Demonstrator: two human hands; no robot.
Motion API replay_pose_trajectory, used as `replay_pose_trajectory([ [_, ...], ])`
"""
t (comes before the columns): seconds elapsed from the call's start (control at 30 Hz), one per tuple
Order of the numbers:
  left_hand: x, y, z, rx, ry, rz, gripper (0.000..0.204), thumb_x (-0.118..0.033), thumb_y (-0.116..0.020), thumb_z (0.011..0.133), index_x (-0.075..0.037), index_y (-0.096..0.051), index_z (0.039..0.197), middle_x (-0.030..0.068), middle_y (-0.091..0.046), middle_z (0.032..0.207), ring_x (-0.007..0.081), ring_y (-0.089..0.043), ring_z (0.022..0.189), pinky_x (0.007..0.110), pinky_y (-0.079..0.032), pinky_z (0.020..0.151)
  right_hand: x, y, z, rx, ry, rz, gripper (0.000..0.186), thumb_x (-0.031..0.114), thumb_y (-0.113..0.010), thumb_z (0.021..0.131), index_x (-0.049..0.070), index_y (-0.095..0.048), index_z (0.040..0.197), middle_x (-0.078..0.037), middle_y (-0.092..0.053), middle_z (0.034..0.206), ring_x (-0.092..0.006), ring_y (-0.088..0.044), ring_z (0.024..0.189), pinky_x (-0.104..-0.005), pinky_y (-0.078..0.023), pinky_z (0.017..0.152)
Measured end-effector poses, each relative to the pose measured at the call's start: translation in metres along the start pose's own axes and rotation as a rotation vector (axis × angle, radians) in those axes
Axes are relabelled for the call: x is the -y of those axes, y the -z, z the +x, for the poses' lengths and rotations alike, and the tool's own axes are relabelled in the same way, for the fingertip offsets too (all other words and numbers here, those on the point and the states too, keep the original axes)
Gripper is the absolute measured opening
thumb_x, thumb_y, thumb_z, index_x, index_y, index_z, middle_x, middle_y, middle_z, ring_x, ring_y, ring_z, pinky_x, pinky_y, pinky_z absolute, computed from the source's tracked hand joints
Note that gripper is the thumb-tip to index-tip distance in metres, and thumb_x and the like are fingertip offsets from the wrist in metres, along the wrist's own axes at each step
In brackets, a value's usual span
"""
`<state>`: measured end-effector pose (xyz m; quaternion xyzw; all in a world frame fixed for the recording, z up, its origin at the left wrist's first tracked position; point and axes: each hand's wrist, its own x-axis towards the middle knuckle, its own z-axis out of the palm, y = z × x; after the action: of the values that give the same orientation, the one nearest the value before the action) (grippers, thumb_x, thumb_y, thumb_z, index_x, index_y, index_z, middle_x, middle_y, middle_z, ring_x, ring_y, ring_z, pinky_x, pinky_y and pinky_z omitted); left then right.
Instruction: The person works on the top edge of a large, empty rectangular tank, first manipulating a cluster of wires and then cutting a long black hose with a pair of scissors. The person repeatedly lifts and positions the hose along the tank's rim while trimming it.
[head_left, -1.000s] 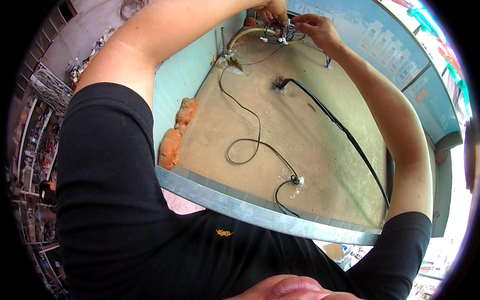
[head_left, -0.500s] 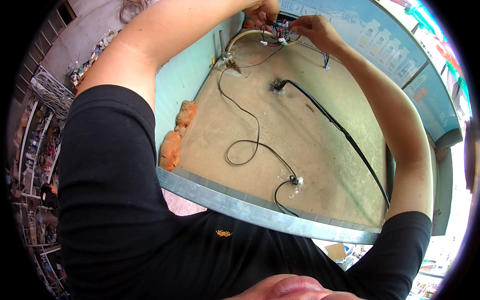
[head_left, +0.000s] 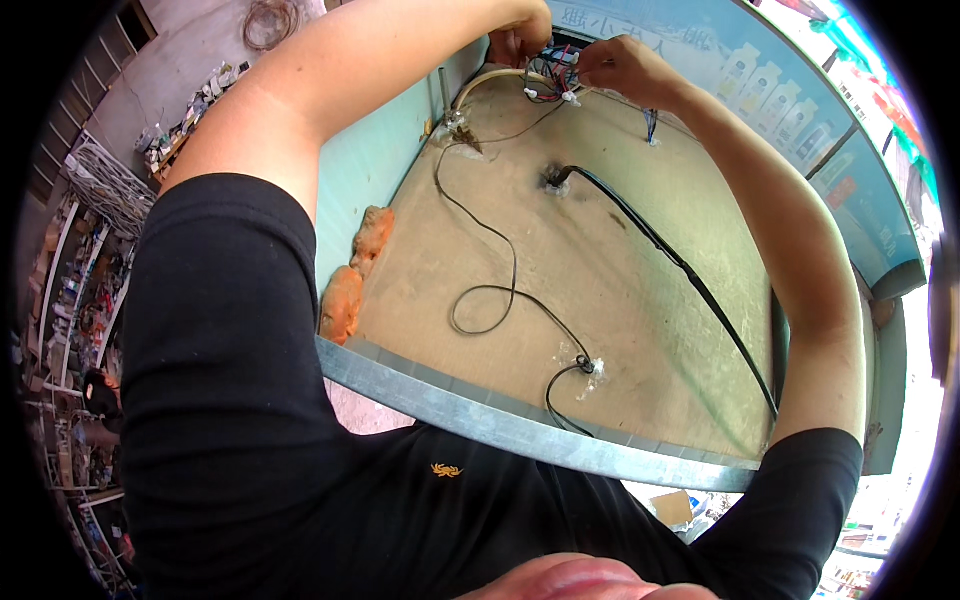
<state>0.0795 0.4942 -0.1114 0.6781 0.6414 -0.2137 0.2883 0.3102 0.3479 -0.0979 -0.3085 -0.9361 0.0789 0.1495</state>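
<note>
Both my arms reach over a brown panel [head_left: 560, 260] to its far edge. There a bundle of thin coloured wires [head_left: 550, 80] with small white connectors [head_left: 571, 98] hangs between my hands. My left hand [head_left: 520, 38] is bent down behind the bundle with its fingers curled; what they grip is too small to make out. My right hand [head_left: 625, 68] pinches at the bundle's right side, its fingertips closed on the wires. A cream tube [head_left: 490, 77] curves out beside the bundle on the left. From the bundle a thin black cable [head_left: 514, 250] loops across the panel toward me.
A thick black cable [head_left: 650, 230] rises from a hole and runs to the right edge. Orange foam lumps [head_left: 343, 300] line the left wall. A metal rim [head_left: 520, 430] runs along the near side. Beyond stands a blue printed panel [head_left: 740, 70]; cluttered shelves [head_left: 75, 300] are far left.
My left hand has shifted slightly left and down at the wires. The wire bundle sits a little lower, and my right hand has moved slightly down, still at its right side.
</note>
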Motion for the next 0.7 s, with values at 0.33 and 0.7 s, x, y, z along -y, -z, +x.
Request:
replay_pose_trajectory([
  [0.33,-0.021,-0.018,-0.034,-0.684,-0.406,0.306,0.019,-0.019,-0.068,0.085,-0.004,-0.077,0.089,0.0137,-0.072,0.076,0.0261,-0.068,0.063,0.043,-0.055,0.062,-0.007,-0.008,0.003,-0.156,0.065,-0.076,0.02,0.019,-0.067,0.091,0.004,-0.069,0.104,-0.014,-0.071,0.087,-0.0292,-0.067,0.079,-0.0404,-0.051,0.074],
  [0.7,-0.017,-0.011,-0.032,-0.809,-0.461,0.262,0.028,-0.032,-0.075,0.074,-0.004,-0.077,0.079,0.0144,-0.073,0.075,0.0243,-0.07,0.064,0.04,-0.056,0.063,-0.004,-0.024,0.009,-0.265,-0.068,0.012,0.023,0.019,-0.063,0.095,0.005,-0.068,0.112,-0.015,-0.074,0.092,-0.0289,-0.068,0.08,-0.0406,-0.051,0.074],
])
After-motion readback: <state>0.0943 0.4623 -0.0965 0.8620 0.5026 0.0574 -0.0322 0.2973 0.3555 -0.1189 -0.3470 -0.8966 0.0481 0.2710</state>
